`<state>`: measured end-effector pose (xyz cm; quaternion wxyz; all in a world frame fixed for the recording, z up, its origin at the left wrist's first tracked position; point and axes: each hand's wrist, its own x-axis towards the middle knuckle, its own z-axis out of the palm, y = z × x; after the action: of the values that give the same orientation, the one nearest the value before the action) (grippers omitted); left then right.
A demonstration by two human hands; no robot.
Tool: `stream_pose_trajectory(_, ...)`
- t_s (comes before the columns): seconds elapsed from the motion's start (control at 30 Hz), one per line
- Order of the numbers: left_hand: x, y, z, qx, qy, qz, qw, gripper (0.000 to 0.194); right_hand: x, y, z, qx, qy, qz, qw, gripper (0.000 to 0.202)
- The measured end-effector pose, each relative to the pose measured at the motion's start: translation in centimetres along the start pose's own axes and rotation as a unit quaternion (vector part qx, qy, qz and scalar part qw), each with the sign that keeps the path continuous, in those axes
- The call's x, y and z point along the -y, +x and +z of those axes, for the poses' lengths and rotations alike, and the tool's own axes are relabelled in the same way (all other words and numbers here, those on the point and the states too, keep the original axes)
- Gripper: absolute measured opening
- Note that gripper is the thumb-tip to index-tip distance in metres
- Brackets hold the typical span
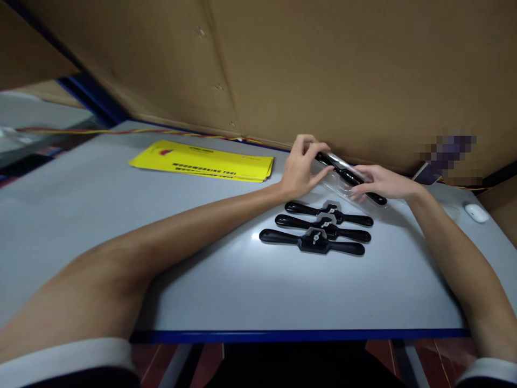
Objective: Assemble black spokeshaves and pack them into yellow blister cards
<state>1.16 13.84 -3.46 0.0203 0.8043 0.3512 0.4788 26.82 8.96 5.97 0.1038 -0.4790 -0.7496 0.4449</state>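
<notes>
Near the back of the table, my two hands hold a clear plastic blister pack (338, 188) with a black spokeshave (348, 177) in or against it. The pack is tilted, its right end lower. My left hand (301, 168) grips the upper left end between thumb and fingers. Closed around the right half is my right hand (382, 182); its fingers partly cover the tool. Just in front lie three more spokeshaves, roughly parallel: a far one (347, 216), a middle one (337, 230) and a near one (315, 248). Each has a small thumbscrew at its centre.
A stack of yellow cards (202, 160) printed "WOODWORKING TOOL" lies at the back left. A white earbud case (476, 213) sits at the far right. Twisted red and yellow wires (161, 132) run along the back edge, below a cardboard wall (323, 64). The grey table (258, 302) has a blue front edge.
</notes>
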Motion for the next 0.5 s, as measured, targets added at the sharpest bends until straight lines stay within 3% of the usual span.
stream_pose_trajectory(0.1, 0.3, 0.1, 0.2, 0.002, 0.007, -0.015, 1.000, 0.059, -1.0, 0.1, -0.5, 0.007, 0.035, 0.018, 0.999, 0.063)
stream_pose_trajectory(0.27, -0.1, 0.2, 0.0, 0.094, 0.028, 0.020, 0.995, 0.057, -2.2, 0.1, -1.1, 0.014, 0.041, 0.043, 0.998, 0.055)
stream_pose_trajectory(0.5, -0.8, 0.5, -0.2, 0.180, 0.055, 0.008, 0.982, 0.048, -1.1, 0.5, -0.5, -0.027, -0.127, -0.034, 0.991, 0.052)
